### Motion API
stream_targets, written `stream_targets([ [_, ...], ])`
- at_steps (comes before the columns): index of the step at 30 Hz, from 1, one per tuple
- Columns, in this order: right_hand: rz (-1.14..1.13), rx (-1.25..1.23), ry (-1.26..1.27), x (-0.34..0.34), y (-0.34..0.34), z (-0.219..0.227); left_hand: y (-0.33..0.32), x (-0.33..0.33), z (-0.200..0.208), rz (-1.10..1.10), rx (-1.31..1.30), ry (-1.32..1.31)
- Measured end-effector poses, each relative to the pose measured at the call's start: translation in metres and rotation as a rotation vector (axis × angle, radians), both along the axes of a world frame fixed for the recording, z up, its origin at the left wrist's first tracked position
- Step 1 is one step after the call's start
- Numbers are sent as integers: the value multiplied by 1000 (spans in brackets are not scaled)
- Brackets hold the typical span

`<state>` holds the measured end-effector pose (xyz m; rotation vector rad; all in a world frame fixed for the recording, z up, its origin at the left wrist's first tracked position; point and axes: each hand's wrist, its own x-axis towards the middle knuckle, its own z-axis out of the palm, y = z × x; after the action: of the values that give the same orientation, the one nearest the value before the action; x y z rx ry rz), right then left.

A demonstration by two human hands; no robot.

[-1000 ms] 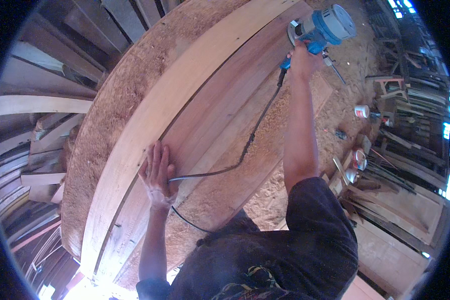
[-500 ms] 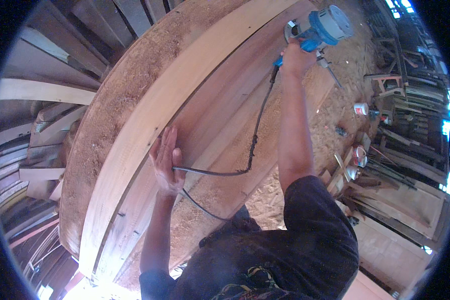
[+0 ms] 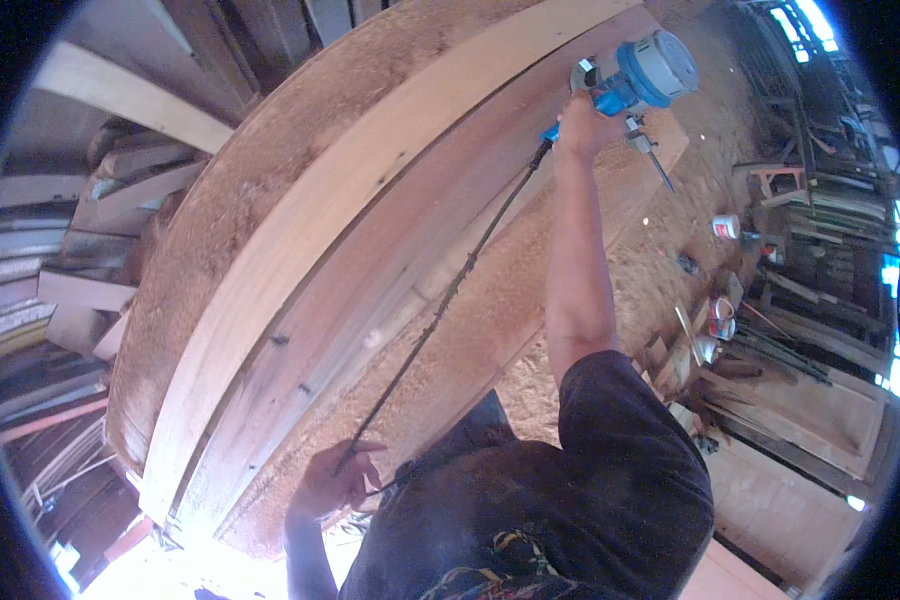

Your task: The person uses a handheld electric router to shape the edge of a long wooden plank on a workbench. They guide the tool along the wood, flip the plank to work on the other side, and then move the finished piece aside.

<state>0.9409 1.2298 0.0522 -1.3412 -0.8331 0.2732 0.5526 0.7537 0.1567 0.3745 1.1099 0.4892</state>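
View: head cam, only one supplied; we inspected from above.
Router: blue-and-grey router sat at the far end of the planks, upper R; its metal rod stuck out toward the floor side. Base contact w/ wood: could not tell.
R hand: R hand was wrapped round the router's blue grip, fingers closed on it as far as we could see.
L hand: L hand was low, near the dark shirt; fingers part-curled round the cable, index sticking out. Firmness of hold n/k.
Cable: ran approx. straight from router to L hand, over the wood.
Planks: pale plank lay beside reddish plank, w/ dark seam between.
Done: sawdust lay on the lower boards; in our judgement some wood had been worked, though source n/k. We could pick out no finished cut.
Left: seam looked unfilled along most of its visible length; lower-L end was lost in glare. We judged the work part-way at most; exact remainder could not be fixed.
Surroundings: pails and stacked timber stood R; more boards lay L, well apart from both hands.
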Motion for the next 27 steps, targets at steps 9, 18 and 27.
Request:
stream_targets([
  [9,-34,-95,-6,-70,-81,0,-115,-56,0,37,39,11],
  [18,5,35,-30,-140,-153,-15,-199,-84,12,83,73,127],
  [27,6,-58,-171,-233,-262,22,-317,-78,29,383,62,204],
])
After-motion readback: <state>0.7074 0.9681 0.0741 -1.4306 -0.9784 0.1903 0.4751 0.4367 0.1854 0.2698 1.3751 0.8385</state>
